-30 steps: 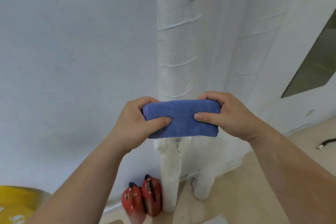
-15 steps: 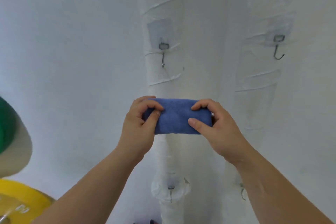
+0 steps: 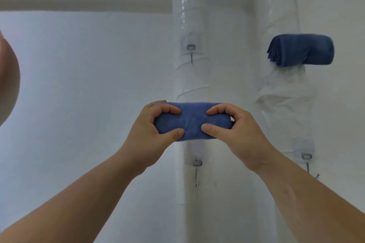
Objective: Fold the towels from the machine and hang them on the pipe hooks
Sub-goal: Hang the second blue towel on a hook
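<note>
I hold a folded blue towel flat in front of a white wrapped pipe. My left hand grips its left end and my right hand grips its right end, thumbs underneath. On this pipe an empty metal hook sits above the towel and another hook hangs below it. A second folded blue towel hangs high on the right pipe. A further hook shows low on that right pipe.
A white wall fills the left side, with a grey horizontal bar near the top. A blurred rounded object intrudes at the left edge.
The view has tilted upward along the pipes, bringing the hung towel on the right pipe into sight. My hands still hold the folded towel, now between two hooks of the left pipe.
</note>
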`<state>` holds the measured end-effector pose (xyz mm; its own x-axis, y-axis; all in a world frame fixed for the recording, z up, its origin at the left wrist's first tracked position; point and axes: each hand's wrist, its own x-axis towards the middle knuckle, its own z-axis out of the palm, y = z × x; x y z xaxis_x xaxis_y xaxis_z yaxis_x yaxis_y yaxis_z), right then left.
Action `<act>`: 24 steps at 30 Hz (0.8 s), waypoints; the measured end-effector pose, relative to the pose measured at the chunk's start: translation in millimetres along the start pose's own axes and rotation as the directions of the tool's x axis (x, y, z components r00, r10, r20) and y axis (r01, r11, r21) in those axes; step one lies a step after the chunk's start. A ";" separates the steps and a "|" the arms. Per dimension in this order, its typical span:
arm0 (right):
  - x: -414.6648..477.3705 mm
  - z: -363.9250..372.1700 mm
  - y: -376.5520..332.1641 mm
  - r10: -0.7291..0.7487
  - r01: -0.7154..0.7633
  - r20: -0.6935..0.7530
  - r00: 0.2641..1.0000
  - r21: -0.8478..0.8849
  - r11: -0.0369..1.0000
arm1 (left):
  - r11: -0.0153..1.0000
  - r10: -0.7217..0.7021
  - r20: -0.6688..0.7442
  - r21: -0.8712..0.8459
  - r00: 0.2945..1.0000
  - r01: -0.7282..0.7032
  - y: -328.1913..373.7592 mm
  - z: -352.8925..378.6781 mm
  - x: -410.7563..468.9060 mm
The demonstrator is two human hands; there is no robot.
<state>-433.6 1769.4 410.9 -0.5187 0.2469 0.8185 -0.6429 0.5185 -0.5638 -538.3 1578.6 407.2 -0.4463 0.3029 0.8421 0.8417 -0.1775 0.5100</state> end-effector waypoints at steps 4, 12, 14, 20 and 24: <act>58.1 -0.2 -24.6 -0.114 0.112 -0.024 0.993 -0.064 0.992 | 0.998 0.069 -0.030 0.008 0.997 -0.069 22.1 -9.7 56.3; 153.6 -13.9 -68.0 -0.286 0.280 -0.044 0.957 -0.111 0.954 | 0.960 0.258 -0.062 0.134 0.964 -0.248 65.7 -18.0 147.0; 172.4 -16.9 -78.9 -0.311 0.305 -0.030 0.950 -0.120 0.945 | 0.948 0.287 -0.071 0.166 0.955 -0.272 73.7 -20.5 166.0; 210.2 -20.5 -77.7 -0.318 0.308 -0.009 0.948 -0.222 0.925 | 0.937 0.270 -0.036 0.238 0.962 -0.254 70.9 -17.4 205.0; 221.2 -14.6 -44.4 -0.286 0.263 -0.066 0.956 -0.234 0.936 | 0.965 0.209 -0.063 0.177 0.976 -0.195 45.9 -9.8 213.1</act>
<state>-511.6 1813.0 618.6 -0.2750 0.1422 0.9509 -0.6061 0.7421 -0.2862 -597.7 1625.8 611.8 -0.2791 0.1996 0.9393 0.9528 -0.0643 0.2967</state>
